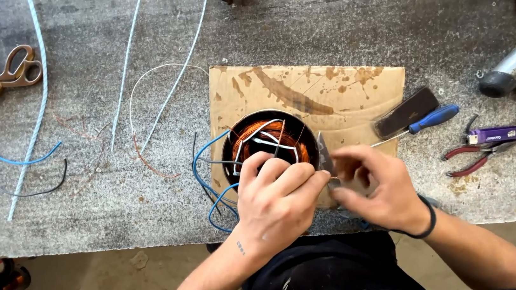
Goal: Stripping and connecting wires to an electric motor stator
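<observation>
Copper windings fill the round stator [268, 142] in front of me, sitting on a stained cardboard sheet [303, 92] mid-tabletop [346, 14], so the coil work looks mostly in. What's left, judging by the look of it, is the lead ends: blue [204, 170], black and white wires hang loose off the left side of the stator, not yet tied or trimmed. Going L to R: scissors [5, 79] at far left w/ loose blue and black wire bits near them, pale cord strands [127, 56] running up the tabletop, then the stator. My left hand [276, 197] is curled over its near rim, fingers closed, pinching what looks like a wire end, tho the exact strand is hidden under my knuckles. Just beside it my right hand [381, 193] holds a small grey blade [325, 155], thumb and forefinger tight on it, tip pointing up by the stator's right edge, wrist bent inward. Further R: a flat dark piece [406, 112], blue-handled screwdriver [434, 118], purple lighter [493, 135], red pliers [473, 157], and a mallet [515, 70] at the edge.
</observation>
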